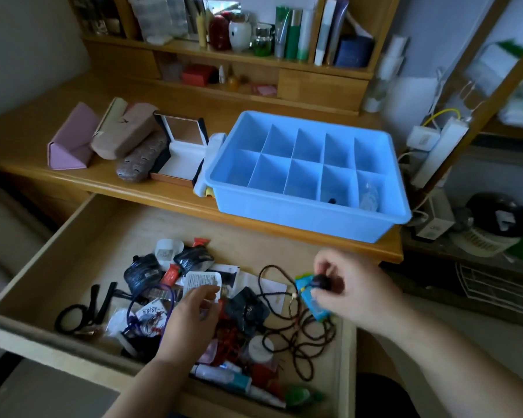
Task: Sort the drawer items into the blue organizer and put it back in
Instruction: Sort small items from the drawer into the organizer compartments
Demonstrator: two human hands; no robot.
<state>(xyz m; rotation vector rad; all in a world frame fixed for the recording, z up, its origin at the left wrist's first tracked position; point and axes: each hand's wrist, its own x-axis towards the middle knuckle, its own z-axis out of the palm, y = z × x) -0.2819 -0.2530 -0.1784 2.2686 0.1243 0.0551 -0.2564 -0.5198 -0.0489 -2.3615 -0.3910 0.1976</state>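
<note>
I see the drawer (73, 224) pulled open under the desk (163, 188), full of packets, cords and tubes. My left hand (191, 315) reaches down into the clutter with its fingers curled; whether it grips anything I cannot tell. My right hand (341, 285) pinches a small dark item (322, 282) over a blue packet (311, 300). The organizer (308, 218) sits on the desk, with small items in its two near-right cells.
</note>
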